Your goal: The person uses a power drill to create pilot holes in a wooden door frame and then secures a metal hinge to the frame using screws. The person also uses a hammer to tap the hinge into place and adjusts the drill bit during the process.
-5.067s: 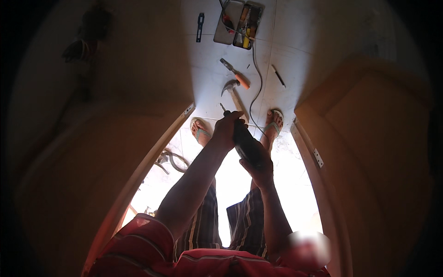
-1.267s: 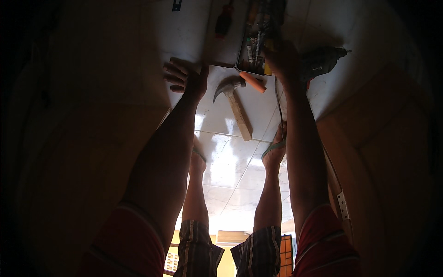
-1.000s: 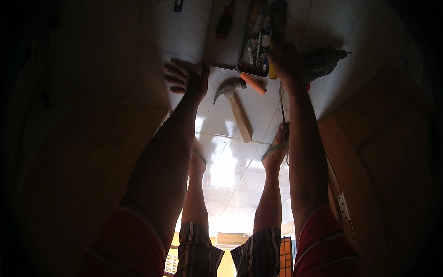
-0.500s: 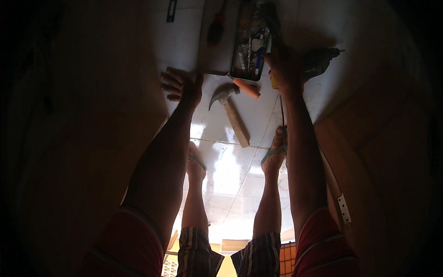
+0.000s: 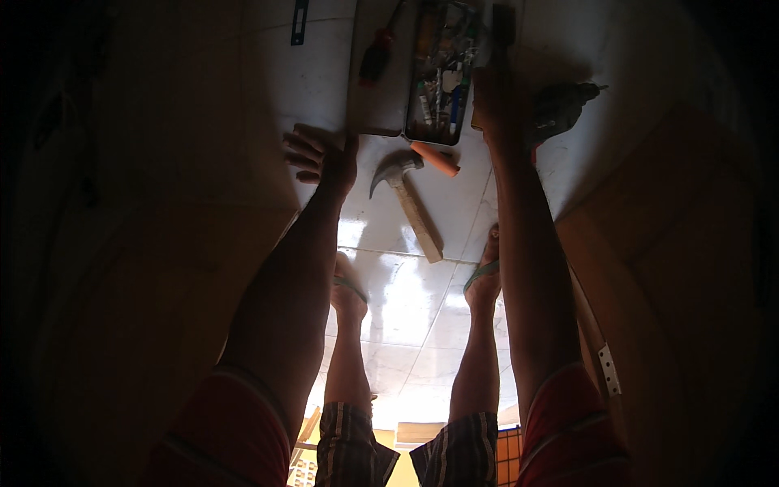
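My left hand is open with its fingers spread to the left, by the near edge of a shallow tray or lid. A screwdriver with a red and dark handle lies there. My right hand closes round a tool with a broad, flat dark blade, chisel-like; shadow hides most of its handle. Left of that hand stands an open box of pens, bits and small parts. A claw hammer with a wooden handle lies on the floor between my arms, near an orange stick-like piece.
A power drill lies right of my right hand. A dark slotted metal strip is at the far left on the tiled floor. Brown wooden panels flank both sides, the right one with a metal hinge. My sandalled feet are below.
My right hand has moved slightly farther away and turned, bringing the flat dark blade into view beyond it. My left hand stays spread in nearly the same place.
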Motion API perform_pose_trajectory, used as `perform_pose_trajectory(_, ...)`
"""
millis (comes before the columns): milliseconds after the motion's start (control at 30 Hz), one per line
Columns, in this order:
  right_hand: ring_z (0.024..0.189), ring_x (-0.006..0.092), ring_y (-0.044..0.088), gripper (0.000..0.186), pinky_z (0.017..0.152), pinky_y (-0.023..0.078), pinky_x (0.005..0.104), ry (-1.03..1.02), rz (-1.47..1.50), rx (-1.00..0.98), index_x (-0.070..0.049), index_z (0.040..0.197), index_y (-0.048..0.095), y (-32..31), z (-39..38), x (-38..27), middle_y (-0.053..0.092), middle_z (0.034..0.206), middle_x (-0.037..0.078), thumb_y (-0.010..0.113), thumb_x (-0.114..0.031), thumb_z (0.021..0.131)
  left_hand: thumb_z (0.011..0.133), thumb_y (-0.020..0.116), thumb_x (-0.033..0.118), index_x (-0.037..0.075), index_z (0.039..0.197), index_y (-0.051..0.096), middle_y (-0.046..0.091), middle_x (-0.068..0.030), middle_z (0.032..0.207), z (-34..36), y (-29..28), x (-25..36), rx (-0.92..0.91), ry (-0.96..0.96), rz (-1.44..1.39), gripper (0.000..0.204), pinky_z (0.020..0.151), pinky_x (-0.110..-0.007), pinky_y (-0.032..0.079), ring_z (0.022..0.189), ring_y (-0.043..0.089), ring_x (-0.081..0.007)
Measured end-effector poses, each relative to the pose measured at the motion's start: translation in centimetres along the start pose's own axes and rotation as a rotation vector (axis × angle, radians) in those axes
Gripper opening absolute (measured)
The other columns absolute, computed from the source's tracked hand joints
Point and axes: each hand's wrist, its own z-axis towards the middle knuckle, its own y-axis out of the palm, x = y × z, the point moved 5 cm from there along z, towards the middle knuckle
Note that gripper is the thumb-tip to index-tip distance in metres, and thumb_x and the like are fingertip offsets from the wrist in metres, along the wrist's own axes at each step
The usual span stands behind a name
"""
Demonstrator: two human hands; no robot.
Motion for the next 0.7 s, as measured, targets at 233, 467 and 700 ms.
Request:
perform_pose_trajectory(233,0.092,0.0404,0.072,0.038,0.084,0.057,0.0524,0.11,-0.202,-0.136,-0.005,0.117,0.064,1.6,4.5,2.4,0.073,0.099,0.023,0.056,-0.035,0.096,0.084,0.06,0.082,0.012,0.159,-0.029,-0.035,-0.0207,0.165,0.3,0.4,-0.3,-0.019,-0.022,0.021,0.135,0.117,-0.075,-0.004,0.15,-0.03,-0.0535)
perform_pose_trajectory(467,0.096,0.0384,0.071,0.031,0.088,0.056,0.0507,0.063,-0.528,-0.283,-0.009,0.114,0.071,0.0,5.4,2.3,0.073,0.103,0.021,0.061,-0.032,0.096,0.084,0.059,0.082,0.012,0.16,-0.028,-0.034,-0.0225,0.165,0.4,0.6,-0.4,0.012,-0.001,0.04,0.135,0.117,-0.075,-0.003,0.15,-0.028,-0.0545)
perform_pose_trajectory(700,0.09,0.0363,0.074,0.031,0.084,0.059,0.0488,-0.176,0.014,-0.017,-0.019,0.112,0.076,-1.9,6.0,-3.1,0.075,0.095,0.015,0.07,-0.039,0.09,0.088,0.059,0.078,0.012,0.16,-0.028,-0.036,-0.0228,0.164,0.2,0.4,-0.2,-0.011,0.026,0.007,0.131,0.116,-0.075,-0.004,0.149,-0.03,-0.0554)
